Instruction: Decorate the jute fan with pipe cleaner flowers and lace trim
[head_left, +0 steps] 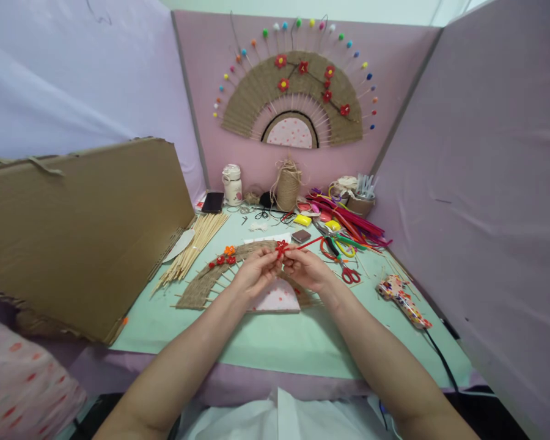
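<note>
Both of my hands meet over a half-round jute fan (200,288) lying on the green table (275,342). My left hand (255,273) and my right hand (305,267) are closed in a pinch on a red pipe cleaner (288,247), which is twisted into a small flower shape at the fingertips with a tail running right. Small red and orange flowers (223,257) sit on the fan's left part. A pink dotted half-disc (275,299) forms the fan's centre below my hands.
A large cardboard sheet (73,226) leans at the left beside a bundle of bamboo sticks (193,244). At the back stand a twine spool (287,186), a white jar (232,183) and a phone (212,201). Pipe cleaners (348,223), scissors (346,269) and a glue gun (403,299) lie right. A finished fan (293,98) hangs on the wall.
</note>
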### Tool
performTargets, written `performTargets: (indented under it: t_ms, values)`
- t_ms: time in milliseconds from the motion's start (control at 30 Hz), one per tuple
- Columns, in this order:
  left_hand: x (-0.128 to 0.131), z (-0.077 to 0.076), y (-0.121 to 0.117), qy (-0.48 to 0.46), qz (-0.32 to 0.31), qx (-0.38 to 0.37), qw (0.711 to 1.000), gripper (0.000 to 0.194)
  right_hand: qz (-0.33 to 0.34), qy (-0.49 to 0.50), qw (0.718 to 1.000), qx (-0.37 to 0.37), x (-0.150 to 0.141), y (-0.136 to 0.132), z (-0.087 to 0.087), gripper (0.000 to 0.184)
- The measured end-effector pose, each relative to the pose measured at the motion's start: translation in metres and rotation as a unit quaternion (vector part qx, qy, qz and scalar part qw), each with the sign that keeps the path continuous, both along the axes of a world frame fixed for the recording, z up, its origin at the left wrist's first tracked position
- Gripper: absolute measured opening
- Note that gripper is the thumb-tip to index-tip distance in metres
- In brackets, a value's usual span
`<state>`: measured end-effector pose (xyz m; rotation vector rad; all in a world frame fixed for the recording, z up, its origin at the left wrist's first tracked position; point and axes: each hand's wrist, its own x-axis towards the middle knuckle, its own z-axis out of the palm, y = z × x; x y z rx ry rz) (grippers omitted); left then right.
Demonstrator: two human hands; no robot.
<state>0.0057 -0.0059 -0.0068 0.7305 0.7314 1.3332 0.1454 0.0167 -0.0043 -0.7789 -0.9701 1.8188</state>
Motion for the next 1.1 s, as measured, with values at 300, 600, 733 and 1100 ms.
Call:
performTargets:
  t_ms: [300, 600, 733, 1100]
  values:
    - [-0.003, -0.009, 0.006, 0.164, 0.187, 0.089, 0.964, 0.029, -0.100, -0.222, 0.965, 0.102, -0.008, -0.006, -0.012, 0.031]
    - [0.000, -0.013, 0.003, 0.246, 0.166, 0.124, 0.947, 0.024, -0.168, -0.293, 0.909, 0.243, -0.008, -0.009, -0.013, 0.022]
    - [-0.001, -0.014, 0.005, 0.225, 0.131, 0.083, 0.962, 0.029, -0.126, -0.269, 0.933, 0.202, -0.008, -0.007, -0.015, 0.022]
    - [0.002, -0.016, 0.003, 0.293, 0.202, 0.154, 0.922, 0.019, -0.197, -0.398, 0.838, 0.317, -0.007, -0.009, -0.019, 0.027]
